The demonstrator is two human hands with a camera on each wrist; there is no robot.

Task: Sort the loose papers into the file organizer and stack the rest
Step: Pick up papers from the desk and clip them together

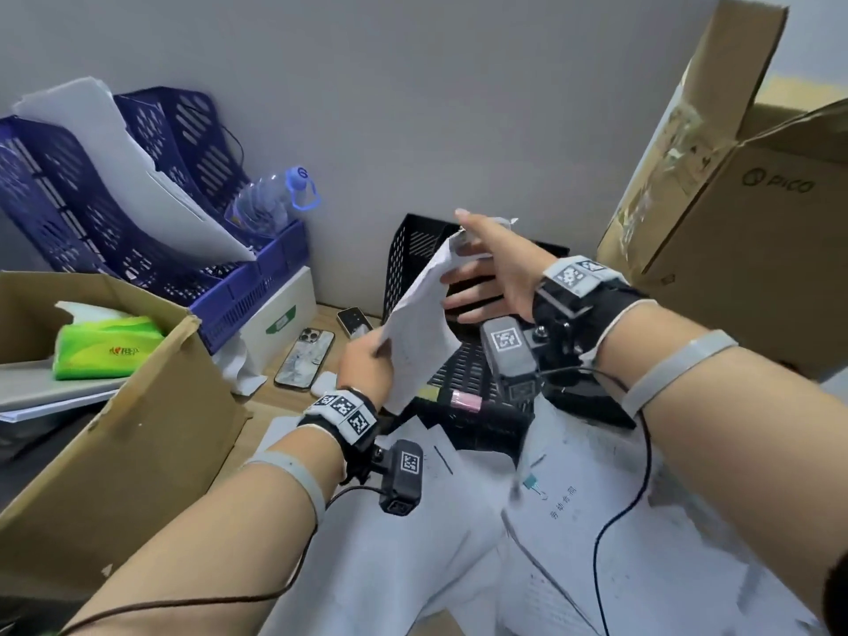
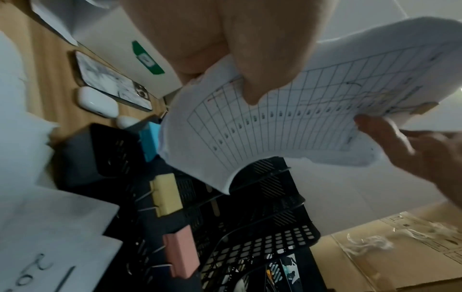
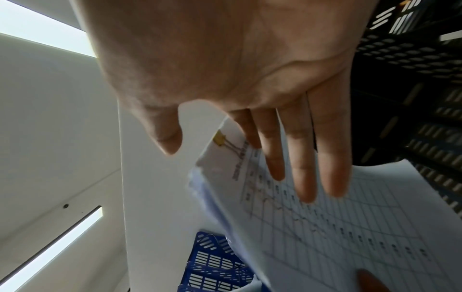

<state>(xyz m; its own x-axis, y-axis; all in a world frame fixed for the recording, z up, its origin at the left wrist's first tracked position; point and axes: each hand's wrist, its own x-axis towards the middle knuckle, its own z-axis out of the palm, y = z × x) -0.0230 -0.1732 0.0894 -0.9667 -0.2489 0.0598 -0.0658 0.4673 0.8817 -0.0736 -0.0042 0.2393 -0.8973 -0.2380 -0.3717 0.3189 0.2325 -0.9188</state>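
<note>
A clipped sheaf of papers [image 1: 417, 332] printed with a ruled table [image 2: 287, 122] hangs above the black mesh file organizer [image 1: 413, 250]. My left hand [image 1: 367, 364] grips its lower corner, thumb on the printed face. My right hand [image 1: 486, 268] is at the sheaf's upper end with fingers [image 3: 300, 168] straight along the sheet and thumb spread apart. A small yellow clip [image 3: 220, 139] binds that upper corner. More loose papers [image 1: 596, 521] lie spread on the desk in front of the organizer. A blue organizer [image 1: 137, 199] at the left holds white sheets.
Open cardboard boxes stand at the left [image 1: 114, 429] and right [image 1: 757, 222]; the left one holds a green tissue pack [image 1: 105, 346]. A water bottle [image 1: 270, 204], white box [image 1: 284, 319], two phones [image 1: 305, 364] and an earbud case [image 2: 97, 102] crowd the desk. Coloured binder clips [image 2: 167, 195] sit on the black organizer's front.
</note>
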